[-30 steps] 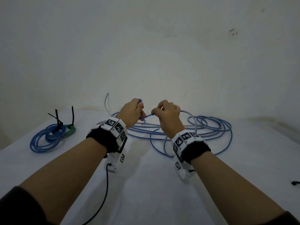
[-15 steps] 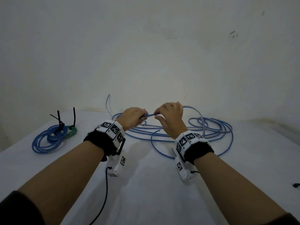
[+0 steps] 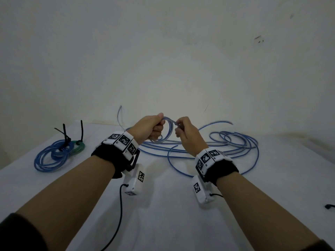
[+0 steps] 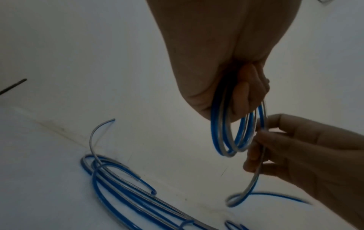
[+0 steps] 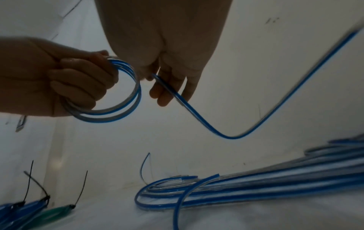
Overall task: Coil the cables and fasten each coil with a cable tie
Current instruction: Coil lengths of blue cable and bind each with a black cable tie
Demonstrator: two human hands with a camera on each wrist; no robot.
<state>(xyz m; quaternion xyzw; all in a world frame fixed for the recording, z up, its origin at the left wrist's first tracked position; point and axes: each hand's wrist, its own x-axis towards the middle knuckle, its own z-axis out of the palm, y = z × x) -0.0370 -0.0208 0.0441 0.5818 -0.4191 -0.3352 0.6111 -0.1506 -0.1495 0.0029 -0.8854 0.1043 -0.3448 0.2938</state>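
My left hand is fisted round a small coil of blue and clear cable, raised above the white table. The same coil hangs from the curled fingers in the left wrist view, and shows as two or three loops in the right wrist view. My right hand pinches the same cable's running length just right of the coil. From there the cable swings down and out to the right. Loose blue cables lie in a heap behind my hands.
At the far left lie blue coils and a green coil, each bound with black cable ties that stick upward. A pale wall rises behind the table. A black lead end shows at the right edge.
Both hands have risen from the table. The straight stretch of cable between them has become small loops in my left hand, and the free length now whips out to the right.
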